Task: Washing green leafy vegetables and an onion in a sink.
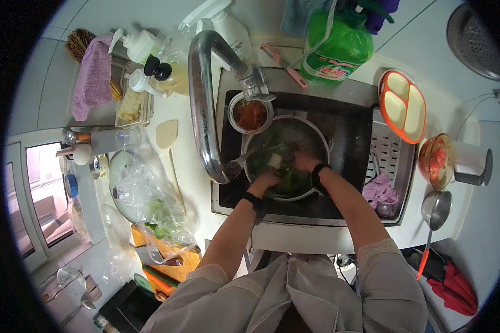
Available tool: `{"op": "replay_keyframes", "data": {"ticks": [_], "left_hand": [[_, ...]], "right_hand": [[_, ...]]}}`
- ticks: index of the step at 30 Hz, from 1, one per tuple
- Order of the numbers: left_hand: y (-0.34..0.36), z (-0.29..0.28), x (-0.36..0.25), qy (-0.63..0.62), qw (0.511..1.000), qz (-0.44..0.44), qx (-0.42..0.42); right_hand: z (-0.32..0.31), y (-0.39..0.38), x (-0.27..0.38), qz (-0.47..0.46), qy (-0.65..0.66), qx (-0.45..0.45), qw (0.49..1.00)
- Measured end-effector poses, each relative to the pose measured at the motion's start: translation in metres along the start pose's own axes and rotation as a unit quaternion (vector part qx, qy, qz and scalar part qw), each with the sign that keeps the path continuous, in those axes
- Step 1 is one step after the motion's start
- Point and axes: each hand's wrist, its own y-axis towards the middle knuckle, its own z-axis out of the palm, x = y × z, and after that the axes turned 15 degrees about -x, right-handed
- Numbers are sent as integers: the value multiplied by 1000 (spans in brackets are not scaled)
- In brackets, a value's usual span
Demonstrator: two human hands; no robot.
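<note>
A round metal basin [326, 145] sits in the dark sink [344, 183] with water and leafy greens [288, 180] in it. My left hand [268, 178] is inside the basin's near left part, closed around some of the greens by a pale stem. Further right, my right hand [305, 161] dips in among the leaves; its fingers are blurred and partly under water. From the chrome faucet [197, 100] water runs into the basin beside my left hand. A small bowl of orange-red pieces [250, 115] stands in the sink's far left corner, against the basin.
Left on the counter lie a pale spatula [168, 139], a clear plastic bag [150, 188] with greens and a cutting board [189, 263]. Behind the sink stand a green jug [339, 44] and a peeler [286, 66]. A divided tray [397, 105], a pink cloth [380, 190] and a ladle [436, 211] are right.
</note>
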Motion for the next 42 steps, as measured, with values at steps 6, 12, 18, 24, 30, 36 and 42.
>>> {"op": "replay_keyframes", "data": {"ticks": [6,12,18,24,30,36,42], "left_hand": [[-3,38,82,-253,933,-248,-66],[-55,-90,-111,-384,876,-290,40],[-64,-58,-69,-388,885,-256,-36],[-71,-55,-39,-481,807,-304,-159],[-53,-69,-61,-290,929,-202,-109],[-33,-71,-88,33,992,-121,-12],[-17,-29,-45,-39,988,-83,128]], "right_hand": [[22,-53,68,56,503,121,854],[-35,6,35,3,145,152,978],[-34,57,27,234,267,-139,925],[-19,22,57,-129,49,-66,988],[40,-40,56,-267,-27,-218,938],[-21,-35,18,-76,115,-16,990],[-1,-32,10,136,179,20,974]]}}
